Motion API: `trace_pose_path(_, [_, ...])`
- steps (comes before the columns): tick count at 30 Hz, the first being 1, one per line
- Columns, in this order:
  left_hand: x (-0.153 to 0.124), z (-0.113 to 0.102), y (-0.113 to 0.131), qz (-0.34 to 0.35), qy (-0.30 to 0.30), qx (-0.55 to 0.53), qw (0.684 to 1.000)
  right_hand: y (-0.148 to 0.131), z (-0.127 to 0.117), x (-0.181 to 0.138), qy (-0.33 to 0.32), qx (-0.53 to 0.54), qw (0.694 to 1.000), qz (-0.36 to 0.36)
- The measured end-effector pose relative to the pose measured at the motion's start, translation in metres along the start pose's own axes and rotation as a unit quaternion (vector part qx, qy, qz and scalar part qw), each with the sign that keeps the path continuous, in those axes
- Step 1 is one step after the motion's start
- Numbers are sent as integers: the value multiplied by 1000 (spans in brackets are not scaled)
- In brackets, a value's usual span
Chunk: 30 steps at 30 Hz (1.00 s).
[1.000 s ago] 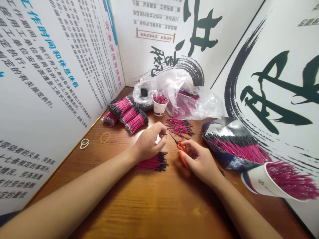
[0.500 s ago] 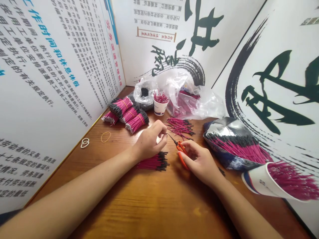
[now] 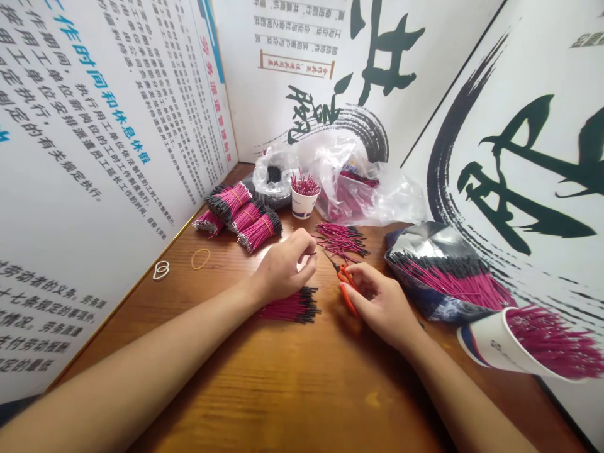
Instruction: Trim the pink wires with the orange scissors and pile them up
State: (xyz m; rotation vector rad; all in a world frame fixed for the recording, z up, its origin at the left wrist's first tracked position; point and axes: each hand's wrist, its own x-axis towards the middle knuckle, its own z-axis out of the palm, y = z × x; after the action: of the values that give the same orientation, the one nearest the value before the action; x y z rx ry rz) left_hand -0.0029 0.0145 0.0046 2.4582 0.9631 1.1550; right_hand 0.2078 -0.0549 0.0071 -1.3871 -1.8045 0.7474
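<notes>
My left hand (image 3: pixel 287 264) pinches a thin wire whose dark end just shows past the fingertips; most of it is hidden by the hand. Under that hand lies a pile of magenta wires with black ends (image 3: pixel 292 306). My right hand (image 3: pixel 377 299) is closed around the orange handles of small pliers (image 3: pixel 346 280), with the dark, narrow tip pointing at the left fingertips, a short gap apart. Just beyond both hands is a loose heap of magenta wires (image 3: pixel 342 239).
Banded wire bundles (image 3: pixel 257 229) lie back left, near rubber bands (image 3: pixel 201 259). A paper cup (image 3: pixel 304 206) of wires stands before plastic bags (image 3: pixel 391 195). At right are an open bag of wires (image 3: pixel 425 296) and a tipped paper cup (image 3: pixel 488 340). Printed panels (image 3: pixel 302 94) enclose the table.
My right hand has drawn the pliers slightly right, away from the left fingertips. My left hand has stayed almost still.
</notes>
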Motion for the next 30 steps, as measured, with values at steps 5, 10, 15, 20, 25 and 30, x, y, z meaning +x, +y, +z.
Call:
trace_pose_path(5, [2,-3,5,0,-102,129,986,22,-17,9,120,-37,992,32])
trace_pose_path(10, [4,-6,8,-7,-210,202,956,30,-22,12,138,-94,985,49])
trace_pose_path(15, [4,-5,8,-34,-237,185,953,29,-16,12,106,-124,986,46])
trace_pose_path(20, [4,-5,6,-45,-234,157,958,25,-11,12,65,-158,984,56])
trace_pose_path(25, [5,-5,6,-43,-241,153,958,19,-8,12,61,-253,963,73])
trace_pose_path(30, [4,-4,5,-31,-238,151,959,18,-12,11,63,-283,953,90])
